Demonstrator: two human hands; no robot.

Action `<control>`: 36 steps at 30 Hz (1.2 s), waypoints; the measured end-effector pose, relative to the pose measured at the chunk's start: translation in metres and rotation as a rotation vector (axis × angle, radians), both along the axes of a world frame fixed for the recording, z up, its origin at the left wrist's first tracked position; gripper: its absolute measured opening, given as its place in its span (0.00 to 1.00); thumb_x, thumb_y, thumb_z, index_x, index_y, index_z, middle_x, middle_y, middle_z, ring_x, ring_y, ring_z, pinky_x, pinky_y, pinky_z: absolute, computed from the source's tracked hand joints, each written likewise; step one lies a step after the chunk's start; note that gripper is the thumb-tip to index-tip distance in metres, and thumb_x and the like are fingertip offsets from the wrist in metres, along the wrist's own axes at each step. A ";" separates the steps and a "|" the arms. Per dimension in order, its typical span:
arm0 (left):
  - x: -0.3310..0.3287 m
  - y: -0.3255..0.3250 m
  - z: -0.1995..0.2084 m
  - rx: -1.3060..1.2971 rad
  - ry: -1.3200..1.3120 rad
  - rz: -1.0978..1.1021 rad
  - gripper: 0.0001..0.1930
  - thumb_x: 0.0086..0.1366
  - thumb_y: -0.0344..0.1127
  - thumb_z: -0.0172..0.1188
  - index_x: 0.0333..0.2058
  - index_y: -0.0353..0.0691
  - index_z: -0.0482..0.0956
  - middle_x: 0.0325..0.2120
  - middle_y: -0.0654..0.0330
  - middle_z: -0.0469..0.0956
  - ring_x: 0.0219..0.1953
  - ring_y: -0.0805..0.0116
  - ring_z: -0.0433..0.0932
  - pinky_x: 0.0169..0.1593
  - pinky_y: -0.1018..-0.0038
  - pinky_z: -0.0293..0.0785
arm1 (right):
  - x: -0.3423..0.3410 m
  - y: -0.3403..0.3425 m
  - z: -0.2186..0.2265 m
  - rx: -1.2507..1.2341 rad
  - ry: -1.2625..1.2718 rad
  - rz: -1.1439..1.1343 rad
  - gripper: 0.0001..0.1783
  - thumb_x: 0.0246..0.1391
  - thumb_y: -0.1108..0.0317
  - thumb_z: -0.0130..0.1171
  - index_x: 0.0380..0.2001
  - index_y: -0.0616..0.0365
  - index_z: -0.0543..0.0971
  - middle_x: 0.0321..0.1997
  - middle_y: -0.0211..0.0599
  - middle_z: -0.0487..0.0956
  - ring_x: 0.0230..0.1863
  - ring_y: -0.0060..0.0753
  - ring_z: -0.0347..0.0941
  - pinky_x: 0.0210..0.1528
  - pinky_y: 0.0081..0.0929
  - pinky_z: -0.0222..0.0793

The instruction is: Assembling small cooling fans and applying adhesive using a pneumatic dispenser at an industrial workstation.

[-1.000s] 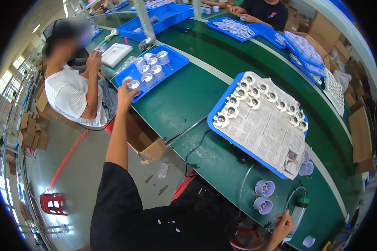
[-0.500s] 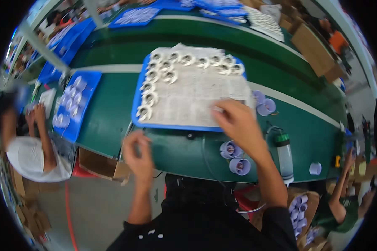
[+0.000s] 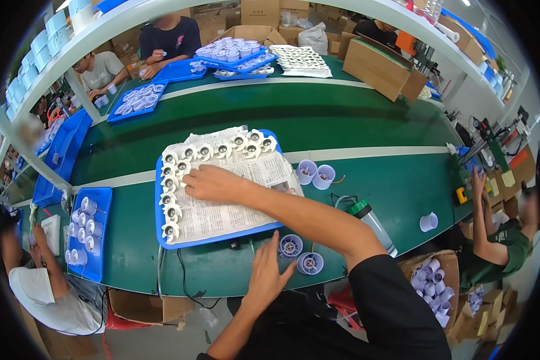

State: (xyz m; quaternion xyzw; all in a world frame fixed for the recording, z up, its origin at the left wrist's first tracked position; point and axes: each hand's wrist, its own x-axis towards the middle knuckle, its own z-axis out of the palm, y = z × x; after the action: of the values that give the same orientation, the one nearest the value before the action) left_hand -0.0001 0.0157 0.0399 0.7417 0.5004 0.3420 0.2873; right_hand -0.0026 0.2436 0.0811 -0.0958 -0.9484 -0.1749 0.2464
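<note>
My right hand (image 3: 215, 184) reaches across the newspaper on a blue tray (image 3: 255, 231). Its fingers are curled down at the second column of white fan impellers (image 3: 172, 212), closed on one impeller that they mostly hide. The impellers, small with curved blades and dark centres, line the tray's left and far edges. My left hand (image 3: 266, 273) is open, thumb and forefinger apart, near the table's front edge. Just to its right stand two pale purple cup-shaped housings (image 3: 309, 263) with inner spokes; I cannot tell if the fingertips touch one.
Two more housings (image 3: 324, 176) stand right of the tray. A green-capped bottle (image 3: 373, 227) lies near a single cup (image 3: 428, 222). To the left, another blue tray (image 3: 91, 264) holds several cups. Co-workers sit at both sides and across the table. A carton of cups (image 3: 456, 264) stands lower right.
My right hand has moved left across the tray to the impellers. My left hand has moved right, close to the two front housings. The view has tilted up and shifted.
</note>
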 end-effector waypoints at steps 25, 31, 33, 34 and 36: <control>0.005 -0.008 -0.005 -0.013 -0.378 0.329 0.32 0.48 0.29 0.74 0.54 0.38 0.72 0.51 0.51 0.74 0.56 0.48 0.70 0.61 0.59 0.64 | 0.173 -0.186 0.012 -1.820 1.071 -0.295 0.08 0.60 0.72 0.63 0.38 0.64 0.76 0.31 0.28 0.78 0.31 0.16 0.73 0.34 0.15 0.68; 0.005 -0.004 0.000 0.058 -0.285 0.237 0.34 0.46 0.25 0.73 0.55 0.39 0.73 0.51 0.51 0.74 0.56 0.49 0.69 0.59 0.60 0.66 | 0.171 -0.199 -0.005 -1.832 0.880 -0.457 0.08 0.60 0.71 0.63 0.37 0.64 0.77 0.30 0.26 0.78 0.30 0.11 0.71 0.30 0.13 0.64; 0.002 -0.002 -0.002 0.035 -0.288 0.221 0.34 0.47 0.25 0.73 0.55 0.39 0.73 0.51 0.51 0.74 0.56 0.49 0.69 0.59 0.60 0.66 | 0.166 -0.200 -0.003 -1.794 0.850 -0.495 0.08 0.59 0.71 0.63 0.38 0.64 0.77 0.29 0.25 0.77 0.29 0.11 0.70 0.30 0.13 0.63; 0.002 -0.001 -0.002 0.018 -0.294 0.215 0.34 0.47 0.25 0.72 0.56 0.39 0.73 0.51 0.51 0.75 0.56 0.49 0.70 0.59 0.60 0.66 | 0.163 -0.200 -0.001 -1.702 0.857 -0.533 0.08 0.58 0.72 0.64 0.38 0.64 0.77 0.28 0.26 0.77 0.27 0.11 0.68 0.29 0.13 0.62; 0.001 -0.002 -0.002 -0.011 -0.298 0.217 0.34 0.48 0.25 0.72 0.56 0.40 0.73 0.51 0.50 0.75 0.55 0.49 0.70 0.59 0.60 0.67 | 0.158 -0.202 0.002 -1.593 0.920 -0.554 0.08 0.55 0.74 0.65 0.38 0.62 0.78 0.26 0.26 0.74 0.24 0.12 0.64 0.27 0.15 0.60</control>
State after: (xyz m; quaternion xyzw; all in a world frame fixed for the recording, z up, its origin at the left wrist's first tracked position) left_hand 0.0009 0.0140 0.0379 0.6229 0.5313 0.4744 0.3234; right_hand 0.1556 0.0418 0.0827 -0.5152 -0.5429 0.5237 0.4069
